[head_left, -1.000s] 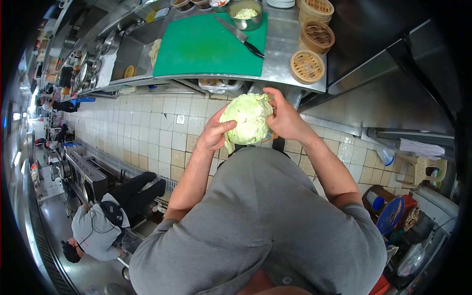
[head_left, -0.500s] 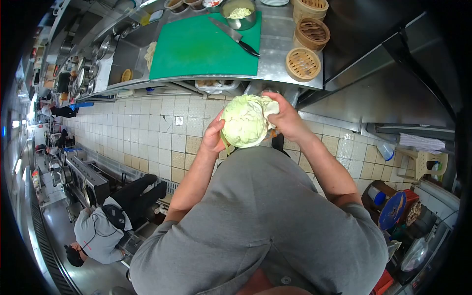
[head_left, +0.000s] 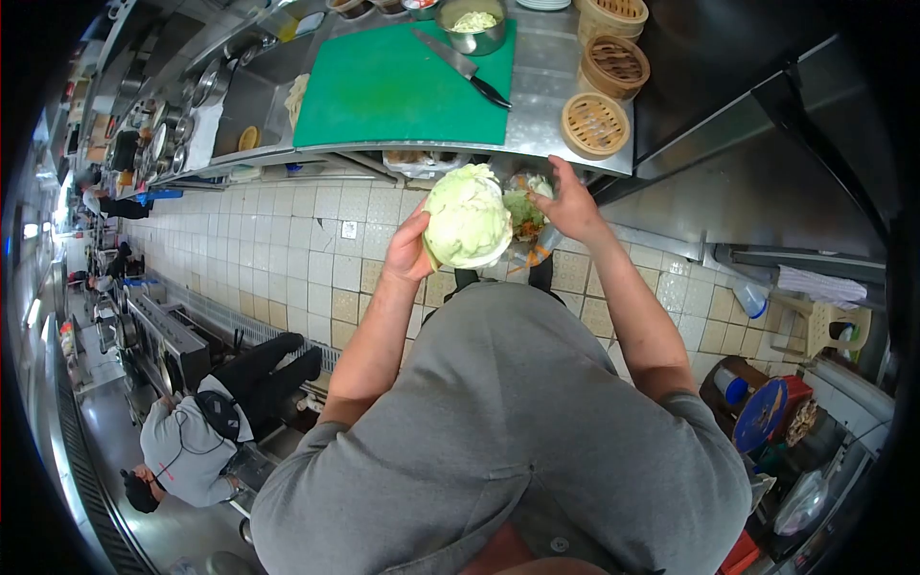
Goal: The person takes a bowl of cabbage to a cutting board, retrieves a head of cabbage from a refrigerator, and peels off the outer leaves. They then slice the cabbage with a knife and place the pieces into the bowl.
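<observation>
Looks bright and fairly even over the pale floor (head_left: 297, 225), with soft shading on the grey shirt (head_left: 508, 383) and the cabbage (head_left: 467, 218). Gleams in dull streaks on the steel desk (head_left: 541, 86). Burns out to white spots of light (head_left: 31, 231) at the far left. Drops into deep shade under the desk and on the dark metal panel (head_left: 728, 125) at right. Bends strongly toward the rim, black in the corners; reads sharp mid-view, soft and cramped at far left.

We count two hands, our left hand (head_left: 410, 251) and right hand (head_left: 576, 209); one cabbage (head_left: 469, 217); one green cutting board (head_left: 393, 96); one black-handled knife (head_left: 466, 67); one metal pot (head_left: 477, 43); and three slatted bamboo steamer tops (head_left: 595, 125).
</observation>
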